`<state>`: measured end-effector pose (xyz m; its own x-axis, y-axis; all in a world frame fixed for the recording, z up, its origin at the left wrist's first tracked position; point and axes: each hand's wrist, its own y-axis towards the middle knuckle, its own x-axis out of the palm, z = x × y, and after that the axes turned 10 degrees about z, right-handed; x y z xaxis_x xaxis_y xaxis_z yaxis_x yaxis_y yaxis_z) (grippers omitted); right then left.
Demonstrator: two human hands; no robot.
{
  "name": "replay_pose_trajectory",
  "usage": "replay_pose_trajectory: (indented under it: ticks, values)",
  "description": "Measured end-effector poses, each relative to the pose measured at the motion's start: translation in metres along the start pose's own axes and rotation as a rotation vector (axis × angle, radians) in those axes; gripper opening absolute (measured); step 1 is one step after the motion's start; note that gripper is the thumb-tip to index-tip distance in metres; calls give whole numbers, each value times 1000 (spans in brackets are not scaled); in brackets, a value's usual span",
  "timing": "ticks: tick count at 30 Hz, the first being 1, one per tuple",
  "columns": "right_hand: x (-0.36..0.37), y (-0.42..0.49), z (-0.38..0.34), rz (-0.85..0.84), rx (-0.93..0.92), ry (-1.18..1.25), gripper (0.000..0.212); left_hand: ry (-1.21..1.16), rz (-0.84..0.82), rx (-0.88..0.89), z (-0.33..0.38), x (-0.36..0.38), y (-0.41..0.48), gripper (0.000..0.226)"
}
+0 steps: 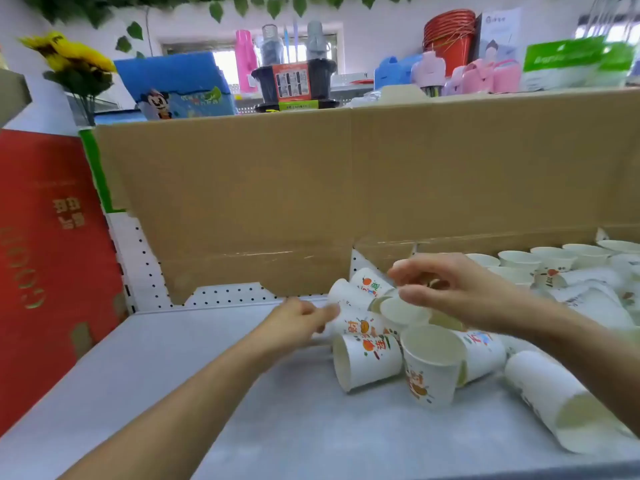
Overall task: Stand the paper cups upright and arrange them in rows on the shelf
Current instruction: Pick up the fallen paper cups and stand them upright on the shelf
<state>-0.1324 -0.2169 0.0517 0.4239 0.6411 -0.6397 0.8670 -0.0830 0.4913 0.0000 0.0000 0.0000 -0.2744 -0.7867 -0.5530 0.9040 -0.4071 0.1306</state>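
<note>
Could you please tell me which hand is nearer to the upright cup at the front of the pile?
Right. The right hand hovers just behind and above the upright cup; the left hand is farther off to its left, beyond a tipped cup.

Left hand (pixel 294 320) sits just beside a heap of tipped paper cups (pixel 367 355) on the grey shelf (pixel 173 358); right hand (pixel 453 289) hovers above them, fingers loosely curled. Upright cups (pixel 519 261) stand in rows beyond the right hand.
</note>
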Motion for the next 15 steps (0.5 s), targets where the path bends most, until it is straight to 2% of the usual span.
replay_pose_trajectory:
  ticks: [3,7,11,15]
  values:
    - [18,46,6,-42,41,-104,19,61,-60,5,-7,11,19,36]
    - [49,93,16,-207,153,-314,35,31,-43,45,-18,-3,40,28]
    - [79,125,23,-353,224,-523,62,506,64,295,-36,-52,61,17]
    - [100,141,27,-370,253,-565,87,658,37,445,-55,-81,77,15]
